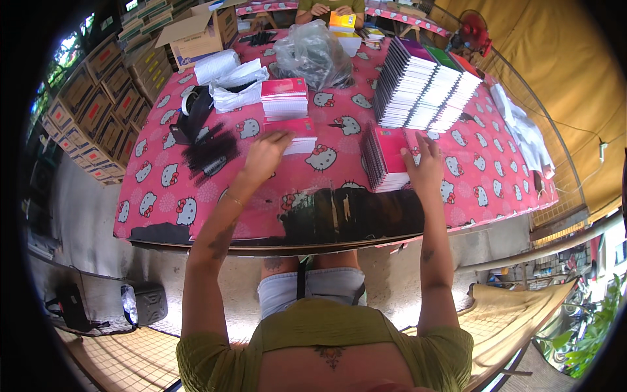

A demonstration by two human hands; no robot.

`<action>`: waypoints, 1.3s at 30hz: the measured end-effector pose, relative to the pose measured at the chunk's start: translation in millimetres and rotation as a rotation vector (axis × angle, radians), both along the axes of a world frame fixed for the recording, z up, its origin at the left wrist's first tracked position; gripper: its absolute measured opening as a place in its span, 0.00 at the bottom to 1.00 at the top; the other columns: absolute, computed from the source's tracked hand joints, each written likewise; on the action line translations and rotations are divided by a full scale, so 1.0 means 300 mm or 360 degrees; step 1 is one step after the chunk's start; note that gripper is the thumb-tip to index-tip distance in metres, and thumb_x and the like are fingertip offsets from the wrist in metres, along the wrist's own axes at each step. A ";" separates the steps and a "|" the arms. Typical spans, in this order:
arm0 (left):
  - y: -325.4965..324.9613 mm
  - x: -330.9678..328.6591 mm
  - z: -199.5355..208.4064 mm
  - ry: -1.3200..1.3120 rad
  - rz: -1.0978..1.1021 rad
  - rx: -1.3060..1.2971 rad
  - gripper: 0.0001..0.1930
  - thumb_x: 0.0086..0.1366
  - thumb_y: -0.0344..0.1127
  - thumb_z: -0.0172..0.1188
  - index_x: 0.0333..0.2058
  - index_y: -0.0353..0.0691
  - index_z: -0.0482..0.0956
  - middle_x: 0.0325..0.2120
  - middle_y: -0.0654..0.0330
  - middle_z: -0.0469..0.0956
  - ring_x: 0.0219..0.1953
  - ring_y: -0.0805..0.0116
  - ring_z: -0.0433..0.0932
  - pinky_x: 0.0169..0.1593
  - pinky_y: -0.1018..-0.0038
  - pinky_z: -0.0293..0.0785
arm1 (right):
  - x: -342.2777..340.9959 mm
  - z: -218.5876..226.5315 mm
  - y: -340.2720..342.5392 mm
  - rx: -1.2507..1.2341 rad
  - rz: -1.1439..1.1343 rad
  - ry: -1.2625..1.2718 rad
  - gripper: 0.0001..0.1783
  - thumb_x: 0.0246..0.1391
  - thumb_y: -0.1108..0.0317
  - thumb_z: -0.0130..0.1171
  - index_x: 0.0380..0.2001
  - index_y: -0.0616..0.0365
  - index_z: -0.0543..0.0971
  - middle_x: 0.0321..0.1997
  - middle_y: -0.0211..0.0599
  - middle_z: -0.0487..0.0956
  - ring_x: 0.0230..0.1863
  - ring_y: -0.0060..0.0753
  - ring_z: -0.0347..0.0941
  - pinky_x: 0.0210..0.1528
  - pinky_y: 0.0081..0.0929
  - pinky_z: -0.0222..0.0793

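Observation:
My left hand (264, 157) reaches to a short stack of pink-covered notebooks (302, 128), its fingers pressed together on the cover's left edge. Behind it stands a second stack of pink-covered paper (285, 104). My right hand (424, 160) is at the right side of a stack of pink spiral notebooks (390, 151), with thumb and fingers spread. The thumb rests by the cover's edge and the black spirals face left. Tall rows of spiral notebooks (418, 91) with purple, green and red covers stand just beyond.
Black binding coils (210, 153), a tape dispenser (193, 114) and white plastic wrap (238, 85) lie on the left. A clear plastic bag (313, 55) sits farther back. Another person's hands (320, 10) hold a yellow notebook (342, 21). Stacked cartons (98, 104) stand left of the table.

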State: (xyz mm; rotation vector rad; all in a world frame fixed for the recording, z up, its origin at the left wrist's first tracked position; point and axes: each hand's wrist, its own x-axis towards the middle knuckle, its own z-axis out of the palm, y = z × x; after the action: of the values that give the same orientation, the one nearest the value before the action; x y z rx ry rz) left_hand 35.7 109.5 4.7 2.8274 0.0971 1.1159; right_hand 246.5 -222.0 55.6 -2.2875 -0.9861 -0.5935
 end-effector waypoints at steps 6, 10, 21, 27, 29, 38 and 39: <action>-0.349 -0.121 0.103 0.0163 -0.0128 -0.0114 0.17 0.60 0.30 0.61 0.49 0.45 0.81 0.38 0.56 0.76 0.44 0.55 0.74 0.52 0.57 0.69 | -0.396 -0.077 0.131 0.0520 0.0991 0.0504 0.39 0.46 0.68 0.74 0.61 0.59 0.68 0.57 0.47 0.74 0.60 0.44 0.70 0.62 0.34 0.65; -0.456 -0.157 -0.050 -0.0132 0.0066 -0.0395 0.19 0.63 0.34 0.61 0.54 0.46 0.78 0.48 0.48 0.73 0.55 0.49 0.68 0.58 0.50 0.64 | -0.426 -0.372 0.198 0.0872 0.1039 0.1673 0.31 0.52 0.72 0.69 0.59 0.58 0.70 0.49 0.39 0.77 0.51 0.29 0.73 0.54 0.25 0.68; 0.193 -0.362 -0.160 0.0207 0.1018 -0.0167 0.15 0.64 0.32 0.58 0.48 0.35 0.76 0.40 0.48 0.77 0.45 0.47 0.74 0.49 0.52 0.70 | -0.434 -0.340 0.204 0.0687 0.1043 0.1842 0.14 0.56 0.70 0.67 0.45 0.60 0.79 0.36 0.27 0.78 0.24 0.11 0.68 0.21 0.15 0.60; 0.165 -0.331 -0.157 -0.0224 0.0828 -0.0009 0.07 0.65 0.31 0.57 0.40 0.37 0.78 0.38 0.51 0.77 0.37 0.48 0.77 0.41 0.56 0.74 | -0.432 -0.376 0.223 0.0858 0.1029 0.1560 0.23 0.52 0.74 0.69 0.50 0.57 0.71 0.35 0.30 0.78 0.25 0.12 0.69 0.21 0.15 0.62; 0.046 -0.307 -0.096 -0.0284 0.0666 -0.0273 0.05 0.65 0.28 0.57 0.39 0.38 0.78 0.35 0.51 0.78 0.35 0.48 0.78 0.38 0.57 0.75 | -0.442 -0.329 0.198 0.0793 0.0920 0.1793 0.23 0.53 0.75 0.68 0.51 0.58 0.71 0.37 0.30 0.77 0.30 0.14 0.70 0.28 0.16 0.65; -0.306 -0.343 -0.033 -0.0040 0.0021 -0.0944 0.11 0.62 0.26 0.65 0.44 0.36 0.83 0.31 0.55 0.81 0.27 0.67 0.79 0.30 0.76 0.72 | -0.420 -0.364 0.217 0.0691 0.1272 0.1512 0.15 0.59 0.75 0.61 0.50 0.57 0.82 0.42 0.28 0.81 0.26 0.11 0.69 0.21 0.13 0.62; -0.297 -0.339 -0.037 -0.0036 0.0050 -0.0946 0.11 0.62 0.26 0.65 0.44 0.36 0.83 0.31 0.55 0.82 0.27 0.67 0.79 0.30 0.76 0.72 | -0.425 -0.347 0.211 0.0654 0.1223 0.1633 0.15 0.59 0.75 0.61 0.50 0.57 0.82 0.42 0.28 0.81 0.27 0.11 0.69 0.22 0.13 0.62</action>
State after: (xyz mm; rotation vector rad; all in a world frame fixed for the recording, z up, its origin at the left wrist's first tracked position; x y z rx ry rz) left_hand -66.1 20.3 -6.4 2.2884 0.3996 0.9276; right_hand 119.1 -158.6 -48.4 -1.3425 -0.9456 0.6034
